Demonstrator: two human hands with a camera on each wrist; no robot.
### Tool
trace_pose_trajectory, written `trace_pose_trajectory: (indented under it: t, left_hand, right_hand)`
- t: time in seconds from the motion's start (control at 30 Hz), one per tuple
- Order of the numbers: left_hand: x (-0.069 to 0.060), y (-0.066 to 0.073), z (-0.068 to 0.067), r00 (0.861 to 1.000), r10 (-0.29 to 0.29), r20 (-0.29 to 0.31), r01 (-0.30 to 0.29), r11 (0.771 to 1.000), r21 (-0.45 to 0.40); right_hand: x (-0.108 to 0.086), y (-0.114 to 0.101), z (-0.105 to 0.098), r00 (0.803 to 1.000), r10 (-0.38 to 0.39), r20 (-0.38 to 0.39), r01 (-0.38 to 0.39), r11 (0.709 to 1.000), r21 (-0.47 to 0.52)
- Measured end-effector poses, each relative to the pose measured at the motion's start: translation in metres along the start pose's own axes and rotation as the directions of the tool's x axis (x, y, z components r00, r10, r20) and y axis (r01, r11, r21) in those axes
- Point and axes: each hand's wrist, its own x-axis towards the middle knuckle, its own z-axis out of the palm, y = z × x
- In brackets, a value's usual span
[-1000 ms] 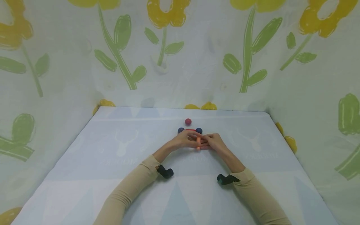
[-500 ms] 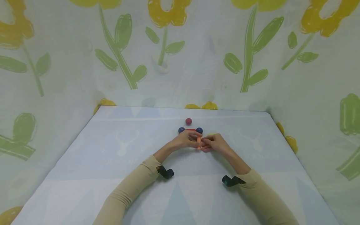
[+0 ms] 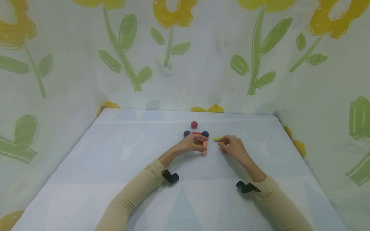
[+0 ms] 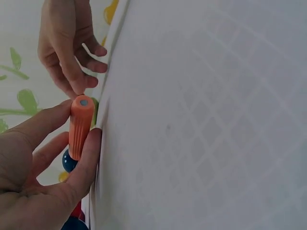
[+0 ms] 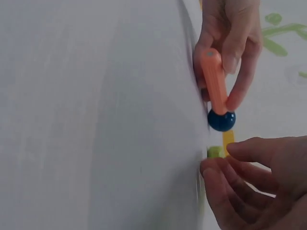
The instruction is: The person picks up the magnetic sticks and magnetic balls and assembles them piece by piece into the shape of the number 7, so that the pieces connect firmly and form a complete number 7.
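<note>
My left hand (image 3: 192,143) pinches a ribbed orange rod (image 4: 80,127) between thumb and fingers. The rod has a small grey dot in its end. Beyond that hand, a red rod (image 3: 196,133) lies between two dark blue balls (image 3: 205,134), partly hidden by the fingers. A red ball (image 3: 194,124) sits farther back. My right hand (image 3: 232,146), fingers loosely bent and holding nothing, is beside a yellow-green rod (image 3: 216,139) on the table. In the right wrist view, the thumb and fingertips are apart, with a bit of green (image 5: 216,152) showing past them.
The pieces lie on a pale patterned cloth on the table (image 3: 127,179). Flower-printed fabric (image 3: 202,73) hangs behind and at both sides. A black wrist camera (image 3: 170,177) sits at the left cuff, another camera (image 3: 247,187) at the right.
My right hand has moved away from the orange rod, rightward to the yellow-green rod, which has come into sight. The left hand stays nearly still with the orange rod.
</note>
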Motion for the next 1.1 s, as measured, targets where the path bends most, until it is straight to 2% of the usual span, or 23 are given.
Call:
trace_pose_trajectory:
  t: [0.17,0.3,0.43,0.73,1.1]
  left_hand:
    - [0.000,0.000,0.000,1.000,-0.012,0.003,0.012,1.000,-0.011]
    - [-0.001,0.000,0.000,1.000,-0.027,0.002,0.027,0.999,-0.017]
    - [-0.001,0.002,0.001,1.000,-0.022,-0.003,0.022,1.000,-0.018]
    - [-0.003,0.002,0.000,1.000,0.004,-0.001,-0.004,1.000,-0.014]
    - [-0.002,0.001,0.000,1.000,-0.004,0.002,0.004,1.000,-0.022]
  right_hand:
    - [0.001,0.002,-0.005,0.989,-0.063,-0.130,0.044,0.988,-0.145]
    - [0.004,0.002,-0.005,0.981,-0.095,-0.170,0.058,0.976,-0.210]
    - [0.010,0.002,-0.004,0.981,-0.125,-0.145,0.085,0.963,-0.256]
    - [0.020,-0.003,0.002,0.987,-0.159,-0.031,0.141,0.936,-0.321]
    - [0.020,-0.010,0.001,0.990,-0.142,-0.001,0.135,0.942,-0.306]
